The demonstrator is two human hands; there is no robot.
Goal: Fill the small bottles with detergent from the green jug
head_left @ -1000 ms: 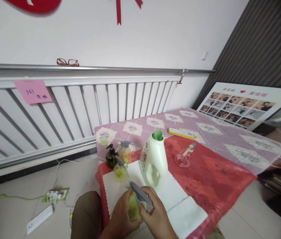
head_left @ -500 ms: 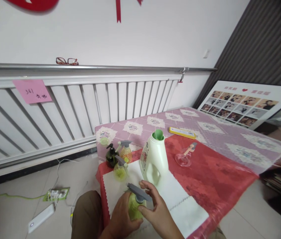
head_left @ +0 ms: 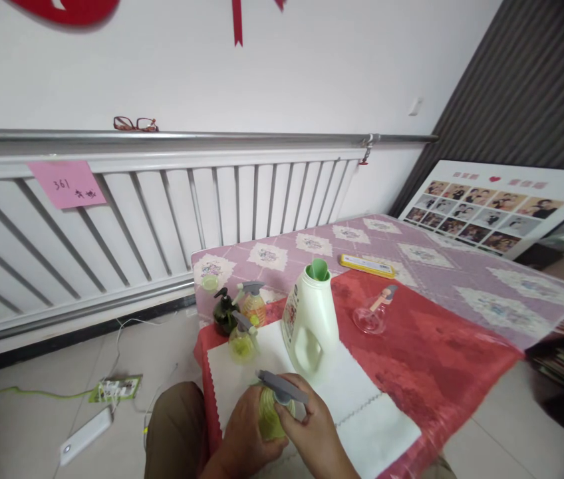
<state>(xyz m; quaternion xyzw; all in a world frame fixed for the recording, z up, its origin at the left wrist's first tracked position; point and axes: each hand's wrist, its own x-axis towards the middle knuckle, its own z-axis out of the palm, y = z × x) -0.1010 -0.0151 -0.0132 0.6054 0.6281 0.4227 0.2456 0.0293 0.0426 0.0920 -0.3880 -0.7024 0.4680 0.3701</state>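
Note:
A spray bottle (head_left: pixel 271 420) with yellow-green liquid and a grey trigger head stands low over the white cloth (head_left: pixel 362 416), close to me. Wrapped around its body from the left is my left hand (head_left: pixel 245 429). My right hand (head_left: pixel 309 419) grips the grey spray head (head_left: pixel 282 386) with thumb and fingers. Just beyond my hands stands a large pale green detergent jug (head_left: pixel 312 319), its top uncapped and showing a green spout (head_left: pixel 318 269). Left of the jug are a second spray bottle (head_left: pixel 242 342), an orange-labelled spray bottle (head_left: pixel 253 306) and a dark pump bottle (head_left: pixel 223 313).
On the red cover (head_left: pixel 422 352) lies a clear plastic piece (head_left: pixel 369 320) with a figure-shaped handle. A yellow case (head_left: pixel 366 265) and a pale green cap (head_left: pixel 209 283) rest on the patterned tablecloth (head_left: pixel 306 243). Behind the table is a white radiator (head_left: pixel 242 199).
My right hand's fingers have closed in over the grey spray head, where they were spread beside it. My left hand keeps its hold on the bottle.

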